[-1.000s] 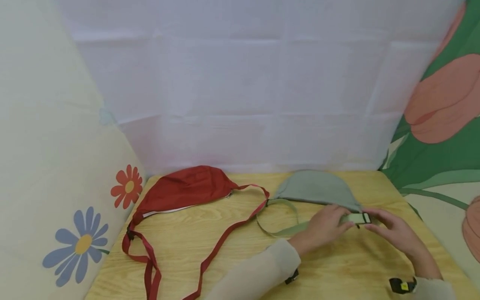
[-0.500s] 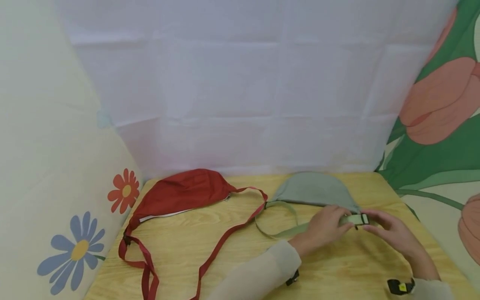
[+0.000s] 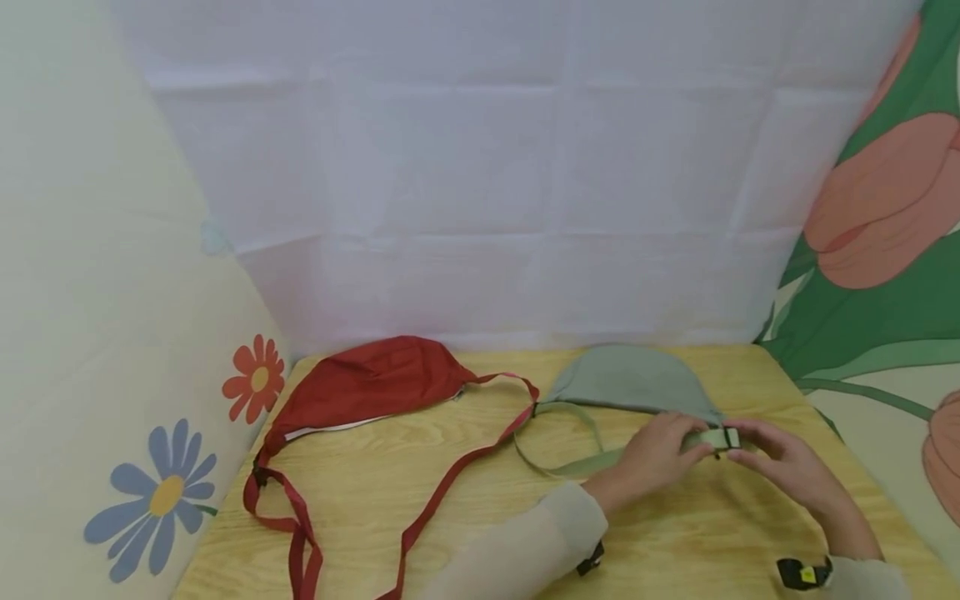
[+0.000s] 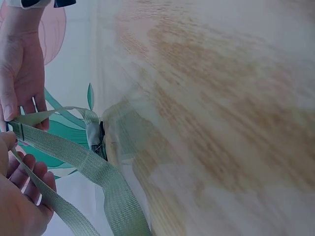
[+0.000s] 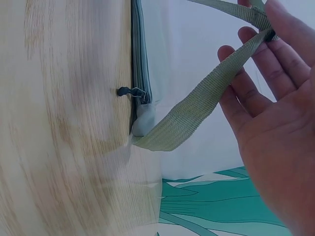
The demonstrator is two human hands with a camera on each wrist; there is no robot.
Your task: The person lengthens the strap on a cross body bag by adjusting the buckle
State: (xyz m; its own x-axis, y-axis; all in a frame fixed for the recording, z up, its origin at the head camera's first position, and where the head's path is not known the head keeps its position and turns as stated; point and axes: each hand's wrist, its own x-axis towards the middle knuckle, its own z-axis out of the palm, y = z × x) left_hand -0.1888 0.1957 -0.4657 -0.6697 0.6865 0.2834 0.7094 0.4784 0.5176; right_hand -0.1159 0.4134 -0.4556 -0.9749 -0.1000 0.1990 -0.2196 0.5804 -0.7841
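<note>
A grey-green waist bag (image 3: 633,377) lies at the back right of the table, its green strap (image 3: 592,461) looping out in front. My left hand (image 3: 654,454) pinches the strap between thumb and fingers. Facing it, my right hand (image 3: 791,467) pinches the black slider buckle (image 3: 729,438) at the strap's end, held up in front of the bag's right corner. In the left wrist view two lengths of webbing (image 4: 74,152) run from the fingertips. The right wrist view shows the strap (image 5: 202,103) rising from the bag's zipper end (image 5: 142,93) to my right fingers.
A red waist bag (image 3: 375,383) lies at the back left, its long red strap (image 3: 442,487) trailing toward the front edge and touching the green loop. A white cloth (image 3: 465,183) hangs behind the wooden table (image 3: 360,475). Flowered cloths stand at both sides.
My left hand has shifted very slightly right along the strap, toward the buckle. The right hand keeps its pinch, and both bags lie where they were.
</note>
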